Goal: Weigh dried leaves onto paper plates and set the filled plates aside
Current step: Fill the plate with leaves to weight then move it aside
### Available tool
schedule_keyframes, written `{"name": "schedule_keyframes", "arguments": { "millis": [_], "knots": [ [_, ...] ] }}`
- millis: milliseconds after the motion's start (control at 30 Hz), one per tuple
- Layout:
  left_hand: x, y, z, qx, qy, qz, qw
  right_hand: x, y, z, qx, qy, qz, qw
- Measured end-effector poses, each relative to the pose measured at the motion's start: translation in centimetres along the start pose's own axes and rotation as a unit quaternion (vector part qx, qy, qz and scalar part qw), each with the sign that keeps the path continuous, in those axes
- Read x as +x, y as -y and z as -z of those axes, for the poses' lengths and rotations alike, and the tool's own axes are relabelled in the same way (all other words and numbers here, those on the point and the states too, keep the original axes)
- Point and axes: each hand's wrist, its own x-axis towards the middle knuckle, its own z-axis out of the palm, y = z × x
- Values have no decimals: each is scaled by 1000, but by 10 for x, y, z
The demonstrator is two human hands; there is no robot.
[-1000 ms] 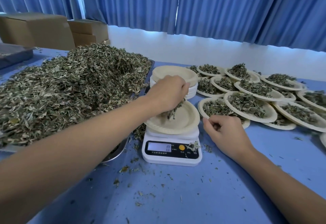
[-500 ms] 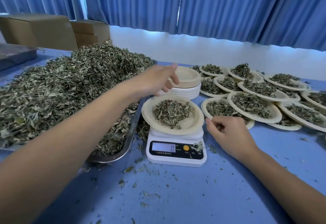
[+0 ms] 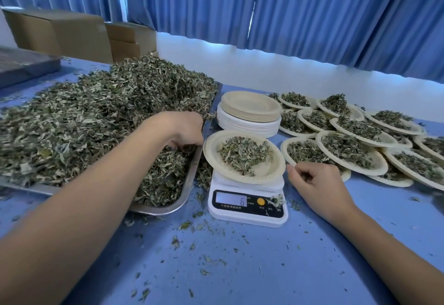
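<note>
A paper plate with a small heap of dried leaves sits on the white kitchen scale, whose display reads 6. Left of it a metal tray carries a big pile of dried leaves. My left hand is down in that pile at the tray's right edge, its fingers curled into the leaves. My right hand rests on the table right of the scale, loosely curled and holding nothing, its fingertips close to the plate's rim.
A stack of empty plates stands behind the scale. Several filled plates overlap across the right of the blue table. Cardboard boxes stand at the back left. Leaf crumbs litter the table in front.
My left hand dropped leaves onto the plate on the scale, then swung left and down into the pile in the tray. My right hand stayed where it was.
</note>
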Motion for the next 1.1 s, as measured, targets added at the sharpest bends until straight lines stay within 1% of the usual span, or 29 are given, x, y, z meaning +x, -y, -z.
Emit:
{"name": "schedule_keyframes", "arguments": {
  "millis": [167,233,333,467,567,667,767,833,933,1100],
  "knots": [
    [-4,7,-1,60,50,11,997,1,-1,-1,-2,0,-3,1000],
    [-3,6,-4,87,42,10,995,1,-1,-1,-2,-2,-2,1000],
    [-1,4,-8,77,20,10,997,1,-2,-1,2,1,-5,1000],
    [1,4,-10,68,16,15,997,1,-1,0,6,-1,-5,1000],
    [-2,6,-6,117,19,14,993,1,-1,0,9,0,-3,1000],
    [-6,11,-2,163,44,22,985,1,0,0,9,2,-3,1000],
    [-10,7,-6,179,40,15,983,1,1,1,5,4,-6,1000],
    [-11,4,-9,175,34,18,984,1,1,2,5,4,-5,1000],
    [-7,6,-11,143,76,35,986,1,1,2,5,3,-1,1000],
    [-8,9,-3,67,87,17,994,2,0,1,-3,-4,5,1000]
  ]
}}
